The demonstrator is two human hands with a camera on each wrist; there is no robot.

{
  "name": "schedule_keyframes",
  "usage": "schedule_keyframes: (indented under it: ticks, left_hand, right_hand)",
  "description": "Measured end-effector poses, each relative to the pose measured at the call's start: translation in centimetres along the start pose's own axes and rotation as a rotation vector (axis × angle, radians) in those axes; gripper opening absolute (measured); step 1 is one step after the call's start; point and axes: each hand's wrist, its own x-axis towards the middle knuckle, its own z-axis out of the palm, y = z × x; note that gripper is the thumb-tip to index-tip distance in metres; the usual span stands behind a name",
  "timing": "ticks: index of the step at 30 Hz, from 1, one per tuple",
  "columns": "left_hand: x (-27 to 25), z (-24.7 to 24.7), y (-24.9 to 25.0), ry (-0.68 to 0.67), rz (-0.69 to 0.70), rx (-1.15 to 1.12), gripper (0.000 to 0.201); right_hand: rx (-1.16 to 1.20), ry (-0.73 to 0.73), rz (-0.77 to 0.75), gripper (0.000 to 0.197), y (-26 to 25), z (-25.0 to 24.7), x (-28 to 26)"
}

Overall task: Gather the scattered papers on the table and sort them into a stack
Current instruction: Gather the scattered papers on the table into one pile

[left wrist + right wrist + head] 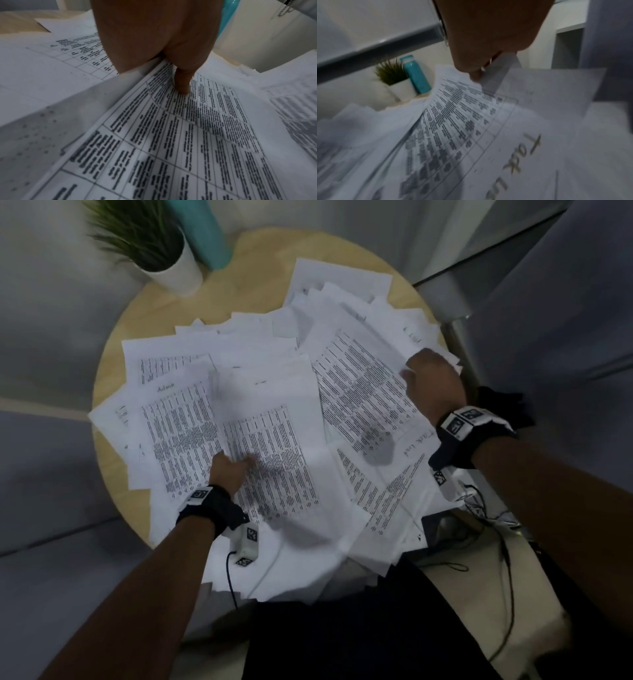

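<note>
Many white printed papers (260, 344) lie overlapping across a round wooden table (246, 285). My left hand (234, 470) is near the table's front left. It pinches the edge of a table-printed sheet (274, 440), thumb (183, 83) on top, and the sheet (171, 135) rises off the pile. My right hand (433, 385) is at the table's right edge. Its curled fingers (476, 73) grip a printed sheet with handwriting at its end (359, 392), which is lifted at that end (471, 128). Whether more sheets are in that grip is hidden.
A potted plant in a white pot (171, 265) and a teal bottle (205, 234) stand at the table's far left. A metal post (459, 344) and glass panel stand close on the right. Papers overhang the near edge. Cables (496, 525) trail at the lower right.
</note>
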Motion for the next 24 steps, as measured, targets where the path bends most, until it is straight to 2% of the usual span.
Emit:
schedule_keyframes:
  ticks: [1,4,8,11,15,18,21,24]
  left_hand:
    - [-0.2,0.0,0.2,-0.008,0.003,0.014,0.094]
    - [-0.4,-0.2,0.4,0.006,-0.001,0.048,0.097]
    - [-0.7,-0.5,0.3,0.022,0.032,0.026,0.098]
    - [-1.2,-0.8,0.6,-0.003,0.044,0.031,0.095]
    - [-1.8,-1.5,1.7,-0.039,0.068,0.058,0.081]
    - [-1.3,-1.9,1.5,-0.088,0.082,0.082,0.085]
    - [-1.4,-2.0,1.6,-0.112,0.096,0.116,0.090]
    - [-1.8,-1.7,1.7,-0.100,0.124,0.148,0.087]
  right_hand:
    - [0.049,0.062,0.036,0.020,0.0,-0.4,-0.8]
    - [0.061,0.191,0.086,0.022,1.0,-1.2,-3.8]
    - [0.007,0.504,0.217,0.020,2.0,-3.0,-8.8]
    - [0.138,0.416,0.423,0.032,1.2,-3.9,-11.7]
    - [0.334,0.537,0.610,0.023,-0.1,-4.0,-15.1]
    - [0.465,0.465,0.820,0.020,-0.7,-1.9,-17.7]
    - [0.467,0.232,0.964,0.029,-1.4,0.6,-20.4]
    - [0.512,0.000,1.055,0.029,-2.6,3.1,-21.8]
